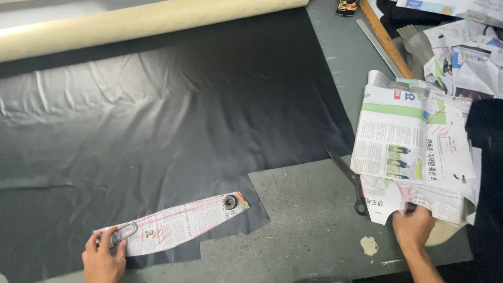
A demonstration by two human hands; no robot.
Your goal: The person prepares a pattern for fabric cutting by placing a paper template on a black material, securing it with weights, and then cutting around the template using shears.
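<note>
A grey, scuffed surface (309,220) is carrying everything here. The largest thing on it is a sheet of black fabric (173,115), which is lying flat with soft wrinkles and is shining a little in the light. Its lower right edge is showing a stepped cut, so the bare surface is appearing there. Along the far edge of the fabric a long cream-coloured roll (141,23) is lying at a slight angle.

On the right side a pile of newspaper sheets (414,141) is resting, some of them cut into curved shapes. A pair of dark scissors (348,178) is lying just beside the pile, the blades closed and pointing away, the handle touching the lowest paper.

On the near part of the fabric a long, narrow paper pattern (175,222) is lying, cut from newspaper and marked with red lines. It is slightly curved and is running from lower left to upper right. A small round metal weight (230,202) is sitting on its right end, and a silver oval ring (123,233) on its left end.

The left hand (103,259) is pressing on the left end of the pattern, fingers curled and touching the ring. The right hand (413,228) is closing on the lower edge of the newspaper pile, gripping a sheet.
</note>
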